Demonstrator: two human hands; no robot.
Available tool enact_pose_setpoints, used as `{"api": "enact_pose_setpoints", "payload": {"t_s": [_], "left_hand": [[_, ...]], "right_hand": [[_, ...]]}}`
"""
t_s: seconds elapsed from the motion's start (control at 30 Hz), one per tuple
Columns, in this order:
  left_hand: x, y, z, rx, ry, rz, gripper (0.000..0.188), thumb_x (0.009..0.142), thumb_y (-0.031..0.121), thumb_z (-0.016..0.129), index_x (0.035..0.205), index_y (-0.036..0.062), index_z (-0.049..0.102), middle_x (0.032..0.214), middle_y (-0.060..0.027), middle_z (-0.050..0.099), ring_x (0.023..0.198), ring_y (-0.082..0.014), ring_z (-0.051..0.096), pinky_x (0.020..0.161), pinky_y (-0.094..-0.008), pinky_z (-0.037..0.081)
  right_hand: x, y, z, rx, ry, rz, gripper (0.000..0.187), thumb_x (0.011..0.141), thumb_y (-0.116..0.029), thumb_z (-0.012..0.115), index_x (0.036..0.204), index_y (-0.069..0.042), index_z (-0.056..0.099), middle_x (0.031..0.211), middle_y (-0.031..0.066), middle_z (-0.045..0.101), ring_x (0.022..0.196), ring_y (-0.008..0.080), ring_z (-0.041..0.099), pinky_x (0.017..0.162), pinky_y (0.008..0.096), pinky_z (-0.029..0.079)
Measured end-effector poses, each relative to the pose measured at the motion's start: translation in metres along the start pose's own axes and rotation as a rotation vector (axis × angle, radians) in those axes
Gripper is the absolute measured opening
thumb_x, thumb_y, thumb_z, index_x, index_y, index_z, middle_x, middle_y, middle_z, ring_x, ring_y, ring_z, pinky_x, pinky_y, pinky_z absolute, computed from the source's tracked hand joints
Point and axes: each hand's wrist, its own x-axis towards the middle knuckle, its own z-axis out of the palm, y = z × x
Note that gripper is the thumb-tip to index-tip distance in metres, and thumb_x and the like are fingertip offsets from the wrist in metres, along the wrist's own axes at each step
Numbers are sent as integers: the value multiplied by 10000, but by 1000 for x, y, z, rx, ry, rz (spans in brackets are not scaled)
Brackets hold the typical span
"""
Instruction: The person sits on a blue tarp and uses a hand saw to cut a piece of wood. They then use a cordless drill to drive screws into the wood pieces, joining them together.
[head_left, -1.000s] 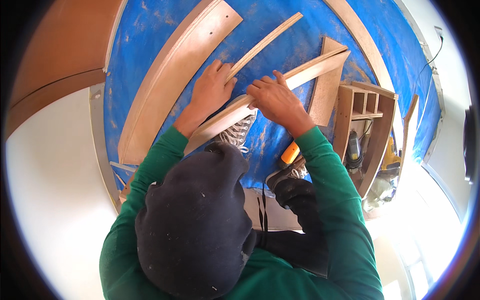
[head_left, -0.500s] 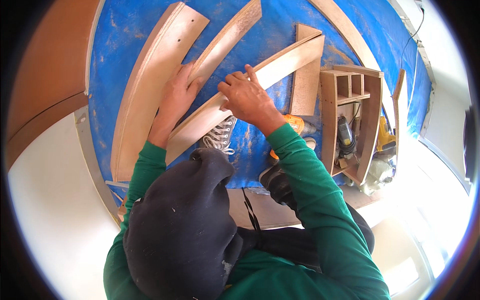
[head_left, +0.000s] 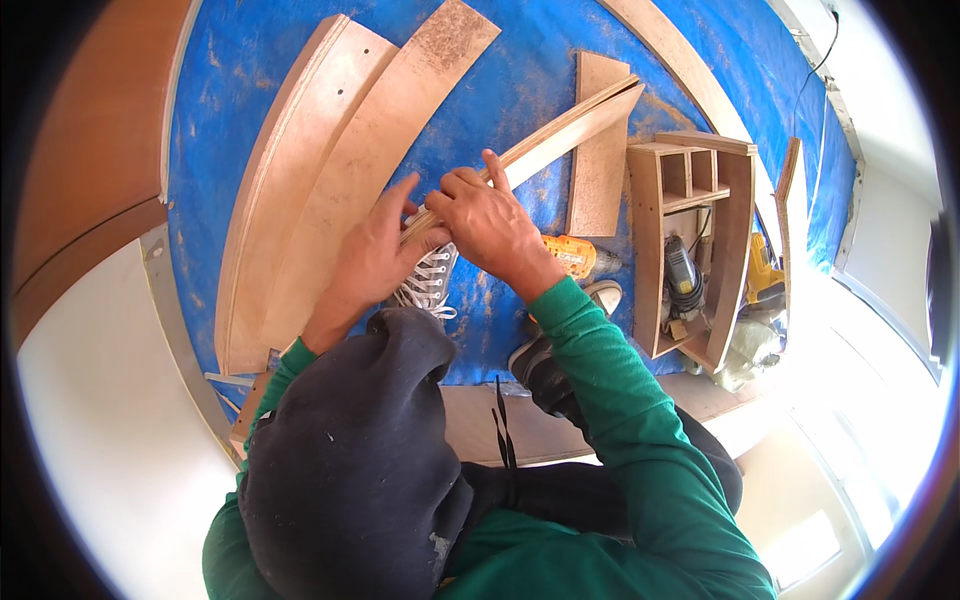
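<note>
A long pale wooden board (head_left: 575, 128) slants away from me, its far end over a shorter, upright-lying wooden piece (head_left: 600, 190). My right hand (head_left: 490, 218) is closed around the board near its closer end, with the index finger raised. Beside it, my left hand (head_left: 375, 252) straddles that closer end, thumb on one side and fingers on the other; part of its grip is hidden. To the left lies a wide curved board (head_left: 375, 150), flat against a thicker curved wooden piece (head_left: 285, 170) with small dark holes.
A blue sheet (head_left: 520, 60) dusted with sawdust covers the floor. At right stand a wooden compartment box (head_left: 650, 250) with a corded power tool (head_left: 683, 272) inside, and a yellow tool (head_left: 763, 275). An orange drill (head_left: 570, 255) lies near my shoes (head_left: 428, 280). A curved strip (head_left: 680, 65) arcs behind.
My left hand has let go of the curved board, which now lies flatter against the thick piece. That hand has moved right to the closer end of the board in my right hand.
</note>
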Motion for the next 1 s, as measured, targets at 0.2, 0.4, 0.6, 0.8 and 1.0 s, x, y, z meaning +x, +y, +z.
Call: {"api": "enact_pose_setpoints", "payload": {"t_s": [0.2,0.4,0.6,0.8,1.0], "left_hand": [[-1,-22,-10,135,-155,29,505,1049,449,739,1320,24,700,1078,-224,775,994,-476,720,835,-525,572],[-35,-50,-66,-114,-334,-23,469,994,432,787,1221,24,745,943,-214,730,850,-425,691,790,-491,535],[-19,-46,-89,191,-557,-152,509,927,468,862,1123,5,781,992,-210,758,895,-403,716,827,-465,547],[5,-34,-53,240,-431,-78,548,959,485,835,1265,37,762,1128,-238,779,1048,-423,750,886,-495,565],[37,14,23,263,-224,249,527,1060,400,735,1444,48,658,1400,-215,727,1187,-432,734,987,-501,589]], "right_hand": [[-36,52,-24,233,582,359,658,908,-146,908,1486,-46,612,1408,214,633,1383,432,569,1183,590,458],[-92,155,-49,487,641,820,793,1168,-522,595,1650,79,405,1559,375,537,1399,464,607,1185,500,500],[-127,169,-11,990,373,815,560,1148,-429,676,1381,78,724,1199,124,792,1112,202,713,1005,373,559],[-134,170,18,1181,466,940,411,1126,-355,724,1302,10,793,1096,37,787,976,114,682,916,307,537],[-122,176,21,832,313,1009,494,1076,-383,764,1317,49,763,1061,147,809,961,261,738,924,413,569]]}}
